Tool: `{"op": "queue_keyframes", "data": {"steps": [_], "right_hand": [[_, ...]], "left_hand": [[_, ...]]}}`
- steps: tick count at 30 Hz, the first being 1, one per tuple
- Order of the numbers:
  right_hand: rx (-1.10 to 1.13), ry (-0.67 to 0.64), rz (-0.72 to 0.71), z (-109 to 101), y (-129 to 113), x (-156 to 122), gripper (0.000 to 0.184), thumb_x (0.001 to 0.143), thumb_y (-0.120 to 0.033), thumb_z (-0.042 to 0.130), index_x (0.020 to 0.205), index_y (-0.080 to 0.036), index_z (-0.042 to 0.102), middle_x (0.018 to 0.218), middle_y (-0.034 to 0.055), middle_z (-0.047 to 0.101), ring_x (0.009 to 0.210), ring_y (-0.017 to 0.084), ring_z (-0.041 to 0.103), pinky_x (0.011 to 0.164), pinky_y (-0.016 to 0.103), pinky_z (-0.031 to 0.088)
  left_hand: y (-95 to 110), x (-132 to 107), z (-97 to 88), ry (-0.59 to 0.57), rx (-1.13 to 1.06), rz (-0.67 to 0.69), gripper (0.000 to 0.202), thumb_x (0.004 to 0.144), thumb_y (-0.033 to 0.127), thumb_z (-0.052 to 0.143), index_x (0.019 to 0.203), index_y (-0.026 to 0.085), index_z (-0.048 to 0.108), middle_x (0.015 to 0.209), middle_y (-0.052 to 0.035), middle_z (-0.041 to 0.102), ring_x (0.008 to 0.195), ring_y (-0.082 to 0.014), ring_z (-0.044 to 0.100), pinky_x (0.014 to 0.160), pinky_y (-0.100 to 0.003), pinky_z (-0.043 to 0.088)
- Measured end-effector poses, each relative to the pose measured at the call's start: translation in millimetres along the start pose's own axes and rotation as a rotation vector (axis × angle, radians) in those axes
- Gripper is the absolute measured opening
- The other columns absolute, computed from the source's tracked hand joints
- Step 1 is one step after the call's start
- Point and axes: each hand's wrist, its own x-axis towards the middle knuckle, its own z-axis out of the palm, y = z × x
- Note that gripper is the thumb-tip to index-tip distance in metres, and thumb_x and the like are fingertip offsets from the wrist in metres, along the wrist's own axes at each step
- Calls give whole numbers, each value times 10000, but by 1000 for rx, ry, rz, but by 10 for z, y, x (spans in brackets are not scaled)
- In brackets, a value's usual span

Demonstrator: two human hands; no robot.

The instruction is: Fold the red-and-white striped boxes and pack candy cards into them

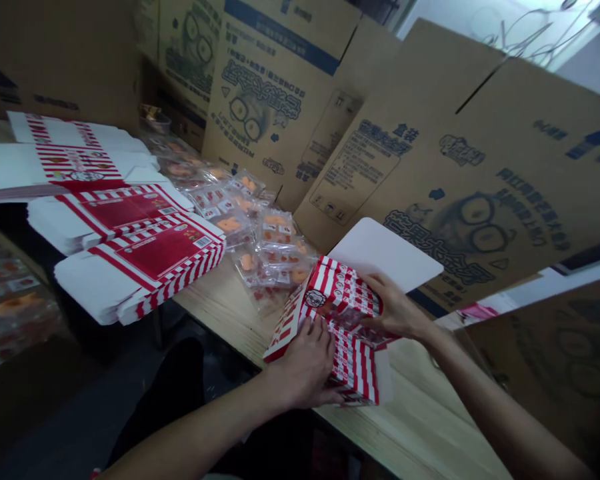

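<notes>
A red-and-white striped display box (289, 325) sits on the table in front of me, its white lid flap (387, 253) standing up behind. Inside are two rows of small striped packs, a far row (344, 288) and a near row (355, 363). My right hand (394, 308) is closed around the right end of the far row. Across the left part of the near row curl the fingers of my left hand (307, 363), its thumb low on the near side. The palm side of each hand is hidden.
Flattened striped cartons (155, 250) lie stacked at the left of the wooden table (220, 300). Clear plastic packets with orange pieces (277, 230) are heaped behind the box. Large brown cardboard boxes (275, 87) wall off the back. More packets (17, 307) lie lower left.
</notes>
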Motion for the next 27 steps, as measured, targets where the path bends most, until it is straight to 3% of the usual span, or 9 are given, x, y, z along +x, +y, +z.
{"op": "queue_keyframes", "data": {"steps": [3, 7, 13, 18, 24, 27], "right_hand": [[-16, 2, 24, 52, -125, -1, 862, 609, -307, 769, 1394, -222, 423, 1211, 127, 519, 1108, 338, 530, 968, 503, 446], [20, -42, 91, -94, -241, 57, 899, 573, -290, 791, 1393, -205, 434, 1224, 128, 541, 1099, 334, 542, 964, 498, 448], [101, -107, 163, -260, -140, 90, 862, 532, -318, 833, 1332, -246, 522, 1197, 73, 597, 1085, 328, 557, 967, 507, 435], [145, -57, 201, -237, -160, 12, 882, 522, -312, 835, 1343, -246, 520, 1229, 81, 594, 1119, 345, 546, 990, 531, 416], [281, 11, 233, -477, -121, -153, 874, 516, -301, 855, 1330, -251, 540, 1322, 58, 564, 1192, 343, 521, 1049, 512, 385], [380, 48, 257, -491, -70, -245, 928, 505, -317, 870, 1358, -249, 511, 1370, 66, 532, 1235, 349, 492, 1072, 525, 361]], "left_hand": [[-15, -29, -33, -2, -37, 15, 951, 745, 744, 488, 1313, -18, 474, 1359, -314, 472, 1335, -456, 337, 1102, -565, 178], [-38, -106, -93, -29, -67, 30, 924, 747, 713, 523, 1330, -1, 462, 1375, -298, 462, 1344, -450, 331, 1119, -555, 168], [-83, -170, -120, -72, -117, 46, 873, 738, 670, 582, 1345, 56, 450, 1406, -262, 446, 1372, -417, 306, 1125, -546, 194], [-92, -205, -112, -82, -107, 58, 888, 731, 674, 591, 1361, 70, 432, 1434, -252, 420, 1384, -411, 289, 1134, -543, 191], [-99, -213, -141, -84, -82, 60, 858, 723, 638, 625, 1350, 81, 443, 1396, -220, 469, 1356, -394, 337, 1136, -521, 212], [-101, -211, -148, -72, -85, 62, 830, 708, 608, 658, 1328, 93, 461, 1371, -204, 491, 1331, -385, 364, 1134, -526, 214]]}}
